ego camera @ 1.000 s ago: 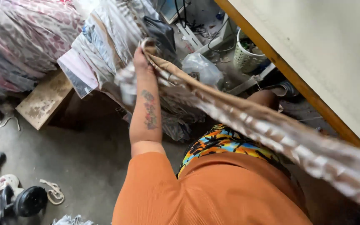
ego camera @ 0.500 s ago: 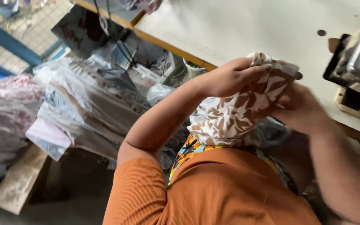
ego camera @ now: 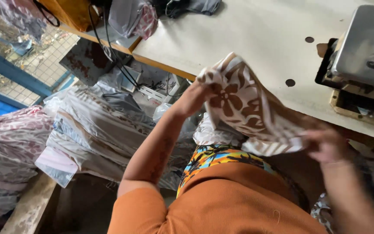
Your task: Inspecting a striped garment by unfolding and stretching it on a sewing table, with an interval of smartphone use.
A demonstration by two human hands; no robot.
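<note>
Fingers: the left hand (ego camera: 195, 97) is pinching the upper left edge of the patterned cloth (ego camera: 247, 108); the right hand (ego camera: 327, 145) is gripping its lower right edge, fingers closed on the fabric.
Change: half a second ago the cloth was bunched between both hands; now it is being spread wider, so the hands seem to be opening it out.
Surface: the pale sewing surface (ego camera: 239, 39) is lying at twelve o'clock of the cloth, with the sewing machine (ego camera: 364, 52) at two o'clock.
Piles: bagged fabric bundles (ego camera: 96, 130) are sitting at nine o'clock, below the surface edge.
Cloth: cream with brown flowers and stripes, hanging slack in the air between the hands, above the lap.
</note>
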